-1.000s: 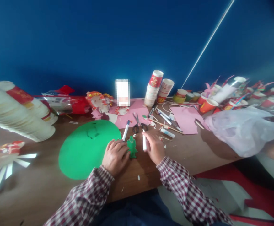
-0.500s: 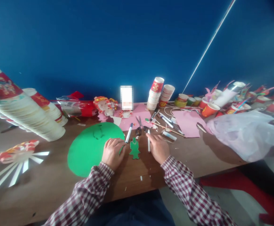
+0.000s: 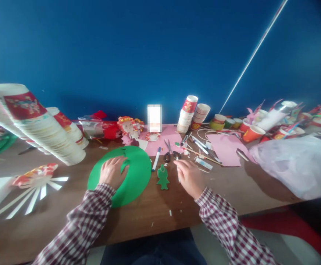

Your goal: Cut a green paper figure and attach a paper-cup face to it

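My left hand (image 3: 113, 172) lies on a large round sheet of green paper (image 3: 134, 184), its fingers and thumb apart and nothing held. Dark marks show on the paper by the fingertips. A small green paper cutout shaped like a fish or figure (image 3: 163, 178) rests on the table between my hands. Bent over a white marker (image 3: 179, 176), my right hand (image 3: 190, 177) has its fingers closed on it; the hand covers part of the marker. Black-handled scissors (image 3: 169, 151) lie just beyond, beside a white marker with a blue cap (image 3: 156, 159).
Paper cup stacks lean at left (image 3: 50, 129) and stand at the back (image 3: 187, 116). Pink paper (image 3: 226, 149), several pens (image 3: 200, 144) and a glue tube (image 3: 204, 163) lie right of centre. A plastic bag (image 3: 295, 165) sits far right. At left is a cut-up cup (image 3: 39, 180).
My left hand has moved left from the sheet's right edge onto the green paper. My right hand stays at the white marker, its fingers now more around it. The view has shifted slightly.
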`<state>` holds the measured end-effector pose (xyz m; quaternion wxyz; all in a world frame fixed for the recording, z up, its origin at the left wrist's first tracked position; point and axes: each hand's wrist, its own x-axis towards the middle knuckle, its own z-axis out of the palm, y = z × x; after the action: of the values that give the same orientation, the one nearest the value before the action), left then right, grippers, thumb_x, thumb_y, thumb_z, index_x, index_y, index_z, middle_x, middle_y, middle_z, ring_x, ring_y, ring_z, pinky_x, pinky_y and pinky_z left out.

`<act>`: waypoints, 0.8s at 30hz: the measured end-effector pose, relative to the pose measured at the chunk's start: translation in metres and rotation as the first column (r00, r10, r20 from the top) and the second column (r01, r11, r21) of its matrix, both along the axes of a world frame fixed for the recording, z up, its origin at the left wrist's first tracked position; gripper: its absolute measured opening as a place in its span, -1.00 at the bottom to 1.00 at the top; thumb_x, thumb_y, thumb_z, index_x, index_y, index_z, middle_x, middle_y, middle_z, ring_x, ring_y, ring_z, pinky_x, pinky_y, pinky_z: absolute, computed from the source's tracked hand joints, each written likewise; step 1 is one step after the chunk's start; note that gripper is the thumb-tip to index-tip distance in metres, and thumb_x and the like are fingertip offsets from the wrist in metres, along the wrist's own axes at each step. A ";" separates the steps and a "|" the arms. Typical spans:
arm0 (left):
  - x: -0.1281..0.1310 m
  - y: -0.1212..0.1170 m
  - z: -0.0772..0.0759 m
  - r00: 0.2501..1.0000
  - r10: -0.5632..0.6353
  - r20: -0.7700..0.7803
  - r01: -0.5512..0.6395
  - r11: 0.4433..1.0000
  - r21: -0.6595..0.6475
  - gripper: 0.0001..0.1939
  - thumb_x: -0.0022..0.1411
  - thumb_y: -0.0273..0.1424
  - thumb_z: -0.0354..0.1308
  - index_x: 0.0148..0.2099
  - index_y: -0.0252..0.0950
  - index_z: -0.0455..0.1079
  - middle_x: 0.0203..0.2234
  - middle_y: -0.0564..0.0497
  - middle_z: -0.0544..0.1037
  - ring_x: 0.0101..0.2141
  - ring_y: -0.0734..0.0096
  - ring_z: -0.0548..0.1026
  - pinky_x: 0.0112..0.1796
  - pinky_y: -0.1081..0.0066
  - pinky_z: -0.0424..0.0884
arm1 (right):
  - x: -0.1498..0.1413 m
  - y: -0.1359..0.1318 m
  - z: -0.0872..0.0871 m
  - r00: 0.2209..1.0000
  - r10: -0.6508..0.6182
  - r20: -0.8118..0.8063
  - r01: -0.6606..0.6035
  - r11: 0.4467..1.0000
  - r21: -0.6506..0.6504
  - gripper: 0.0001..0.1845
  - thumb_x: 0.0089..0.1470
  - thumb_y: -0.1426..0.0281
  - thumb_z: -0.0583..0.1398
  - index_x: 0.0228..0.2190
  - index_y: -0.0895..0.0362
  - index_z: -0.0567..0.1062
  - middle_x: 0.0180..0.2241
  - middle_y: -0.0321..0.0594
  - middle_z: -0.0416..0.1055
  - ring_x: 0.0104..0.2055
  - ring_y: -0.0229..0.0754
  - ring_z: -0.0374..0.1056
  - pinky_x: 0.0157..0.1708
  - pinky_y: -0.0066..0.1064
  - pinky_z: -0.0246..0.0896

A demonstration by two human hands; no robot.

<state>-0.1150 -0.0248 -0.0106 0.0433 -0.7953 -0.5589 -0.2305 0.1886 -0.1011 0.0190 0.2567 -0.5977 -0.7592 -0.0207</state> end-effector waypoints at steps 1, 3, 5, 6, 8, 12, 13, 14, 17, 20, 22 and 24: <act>-0.004 0.001 -0.002 1.000 0.010 -0.013 -0.010 1.000 -0.009 -0.67 0.19 -0.21 -0.02 -0.05 -0.19 0.37 -0.10 -0.09 0.49 -0.07 0.07 0.39 -0.08 0.08 0.26 | -0.003 -0.001 0.002 1.000 0.027 -0.015 -0.028 0.999 -0.018 -0.65 0.13 0.54 0.02 -0.08 0.11 0.42 -0.13 -0.15 0.43 -0.10 -0.09 0.29 -0.08 -0.24 0.21; -0.011 0.001 -0.007 0.999 0.018 -0.033 -0.018 1.000 -0.024 -0.66 0.19 -0.21 -0.03 -0.04 -0.19 0.35 -0.08 -0.10 0.48 -0.06 0.07 0.39 -0.06 0.08 0.24 | -0.008 0.000 0.007 0.996 0.077 -0.041 -0.079 0.995 -0.059 -0.66 0.12 0.54 0.03 -0.09 0.10 0.43 -0.14 -0.17 0.44 -0.10 -0.09 0.29 -0.08 -0.25 0.21; -0.014 0.000 -0.012 0.999 0.013 -0.044 -0.015 0.999 -0.034 -0.66 0.20 -0.22 -0.04 -0.03 -0.20 0.35 -0.07 -0.09 0.47 -0.05 0.08 0.38 -0.04 0.09 0.24 | -0.012 0.006 0.012 0.992 0.111 -0.062 -0.117 0.988 -0.098 -0.68 0.12 0.53 0.05 -0.10 0.10 0.43 -0.15 -0.18 0.45 -0.10 -0.10 0.31 -0.08 -0.27 0.21; -0.016 -0.001 -0.015 0.999 0.008 -0.046 -0.010 0.999 -0.038 -0.66 0.21 -0.22 -0.04 -0.03 -0.21 0.34 -0.07 -0.10 0.47 -0.05 0.09 0.38 -0.04 0.10 0.24 | -0.014 0.012 0.014 0.990 0.120 -0.072 -0.128 0.985 -0.119 -0.69 0.12 0.51 0.06 -0.10 0.10 0.43 -0.16 -0.18 0.45 -0.11 -0.10 0.32 -0.09 -0.28 0.21; -0.017 -0.003 -0.018 0.999 0.003 -0.042 -0.005 0.999 -0.040 -0.64 0.21 -0.23 -0.05 0.01 -0.24 0.31 -0.07 -0.12 0.46 -0.04 0.10 0.38 -0.04 0.13 0.26 | -0.017 0.033 0.018 0.985 0.138 -0.108 -0.155 0.974 -0.166 -0.70 0.12 0.45 0.09 -0.09 0.10 0.42 -0.16 -0.16 0.45 -0.12 -0.12 0.35 -0.10 -0.31 0.21; -0.019 -0.003 -0.022 1.000 0.009 -0.026 -0.009 1.000 -0.026 -0.57 0.22 -0.22 -0.06 0.08 -0.31 0.21 -0.12 -0.18 0.47 -0.07 0.11 0.40 -0.07 0.15 0.29 | -0.023 0.099 0.024 0.985 0.002 -0.171 -0.052 0.955 -0.291 -0.65 0.09 0.38 0.15 -0.05 0.15 0.38 -0.19 -0.12 0.47 -0.18 -0.15 0.40 -0.18 -0.39 0.23; -0.019 -0.004 -0.022 1.000 0.012 -0.022 -0.012 1.000 -0.019 -0.56 0.23 -0.21 -0.07 0.09 -0.32 0.20 -0.12 -0.18 0.47 -0.07 0.10 0.40 -0.07 0.15 0.29 | -0.026 0.118 0.024 0.985 -0.038 -0.167 -0.015 0.953 -0.302 -0.62 0.07 0.38 0.17 -0.05 0.19 0.36 -0.18 -0.07 0.47 -0.18 -0.13 0.40 -0.19 -0.38 0.23; -0.019 -0.004 -0.022 1.000 0.015 -0.018 -0.015 1.000 -0.011 -0.56 0.23 -0.21 -0.07 0.09 -0.32 0.20 -0.12 -0.19 0.46 -0.07 0.10 0.40 -0.07 0.14 0.29 | -0.028 0.135 0.024 0.983 -0.082 -0.163 0.027 0.948 -0.317 -0.61 0.07 0.35 0.16 -0.06 0.23 0.36 -0.17 -0.01 0.46 -0.17 -0.10 0.39 -0.21 -0.37 0.23; -0.018 -0.005 -0.021 0.999 0.032 -0.006 -0.032 0.999 0.015 -0.54 0.22 -0.19 -0.07 0.08 -0.35 0.20 -0.13 -0.23 0.45 -0.07 0.06 0.39 -0.06 0.13 0.28 | -0.039 0.175 0.021 0.968 -0.202 -0.152 0.133 0.918 -0.373 -0.57 0.08 0.21 0.14 -0.12 0.28 0.38 -0.16 0.08 0.43 -0.15 -0.03 0.39 -0.24 -0.34 0.23; -0.018 -0.006 -0.019 0.999 0.046 0.005 -0.046 0.999 0.030 -0.54 0.22 -0.19 -0.07 0.06 -0.38 0.23 -0.14 -0.24 0.46 -0.07 0.05 0.38 -0.05 0.13 0.27 | -0.054 0.198 0.015 0.944 -0.302 -0.135 0.217 0.872 -0.440 -0.44 0.01 0.10 0.17 -0.11 0.29 0.37 -0.15 0.13 0.42 -0.14 0.06 0.38 -0.24 -0.27 0.23; -0.018 -0.006 -0.019 0.998 0.053 0.015 -0.054 0.998 0.031 -0.53 0.23 -0.18 -0.08 0.06 -0.40 0.25 -0.15 -0.25 0.46 -0.07 0.04 0.37 -0.04 0.13 0.25 | -0.062 0.206 0.011 0.925 -0.359 -0.123 0.263 0.841 -0.473 -0.38 -0.04 0.11 0.21 -0.05 0.29 0.34 -0.10 0.17 0.38 -0.09 0.12 0.35 -0.22 -0.23 0.22; -0.017 -0.006 -0.019 0.998 0.058 0.027 -0.059 0.998 0.024 -0.52 0.22 -0.18 -0.08 0.05 -0.42 0.26 -0.15 -0.26 0.46 -0.07 0.03 0.37 -0.04 0.13 0.24 | -0.069 0.211 0.008 0.911 -0.395 -0.118 0.288 0.815 -0.503 -0.38 -0.08 0.17 0.25 -0.04 0.28 0.33 -0.08 0.18 0.37 -0.07 0.15 0.34 -0.22 -0.21 0.21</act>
<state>-0.1323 -0.0309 -0.0294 0.0524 -0.7749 -0.5797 -0.2464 0.1200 0.1098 0.0267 0.1756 -0.7676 -0.5878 0.1856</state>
